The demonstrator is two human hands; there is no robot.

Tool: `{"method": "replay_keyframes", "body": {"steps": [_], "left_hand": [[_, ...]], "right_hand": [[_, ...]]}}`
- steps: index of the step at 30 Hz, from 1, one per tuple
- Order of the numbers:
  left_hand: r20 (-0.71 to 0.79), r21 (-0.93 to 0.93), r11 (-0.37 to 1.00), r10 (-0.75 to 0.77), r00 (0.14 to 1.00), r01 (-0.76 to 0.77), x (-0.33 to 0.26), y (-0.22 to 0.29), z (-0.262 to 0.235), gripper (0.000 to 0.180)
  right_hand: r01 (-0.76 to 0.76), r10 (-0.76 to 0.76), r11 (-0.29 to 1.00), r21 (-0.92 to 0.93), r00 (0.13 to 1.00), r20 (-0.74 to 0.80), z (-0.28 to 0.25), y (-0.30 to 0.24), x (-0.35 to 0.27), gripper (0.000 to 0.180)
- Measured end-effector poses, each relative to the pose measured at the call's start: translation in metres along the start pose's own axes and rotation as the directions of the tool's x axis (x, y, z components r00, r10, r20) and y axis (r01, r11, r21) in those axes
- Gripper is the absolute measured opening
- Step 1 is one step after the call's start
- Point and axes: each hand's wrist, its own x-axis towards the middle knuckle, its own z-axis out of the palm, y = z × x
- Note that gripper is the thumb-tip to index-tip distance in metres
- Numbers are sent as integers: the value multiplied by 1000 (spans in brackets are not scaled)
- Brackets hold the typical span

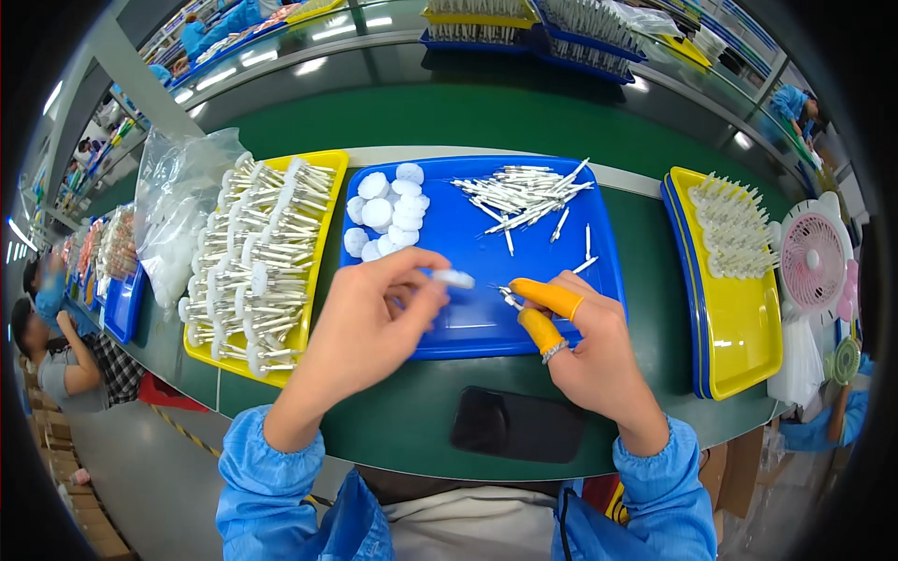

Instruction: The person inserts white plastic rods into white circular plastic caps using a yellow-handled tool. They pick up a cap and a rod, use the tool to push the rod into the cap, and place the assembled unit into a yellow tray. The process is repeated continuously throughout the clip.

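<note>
My left hand pinches a white round disc between thumb and fingertips, seen edge-on and slightly blurred. Facing it, my right hand wears yellow finger cots on thumb and forefinger. These two fingers close on a small white stick with thin wire ends, mostly hidden by the cots. Both hands are above the near half of a blue tray. In the tray's far left corner lies a pile of white discs. Loose thin white sticks are heaped at its far right.
To the left, a yellow tray carries rows of discs with sticks attached, beside a clear plastic bag. On the right are stacked yellow and blue trays and a pink fan. A black phone lies at the near edge.
</note>
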Motion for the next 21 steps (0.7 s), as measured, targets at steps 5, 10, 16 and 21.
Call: {"method": "replay_keyframes", "body": {"steps": [5, 10, 16, 21], "left_hand": [[-60, -300, 954, -7, 998, -11, 4, -7, 41, 23], [-5, -301, 953, -40, 999, 37, 1, -13, 50, 21], [-71, -96, 991, 89, 994, -95, -2, -16, 49, 16], [-138, 3, 989, 146, 980, -147, -2, -17, 53, 17]], "right_hand": [[85, -84, 996, -31, 996, 23, -2, -5, -1, 47], [104, -96, 990, -98, 992, 82, 4, 0, -4, 46], [34, -19, 993, -113, 991, 135, 3, -2, -5, 37], [-44, 60, 991, -127, 990, 124, 2, -2, -3, 34]]}}
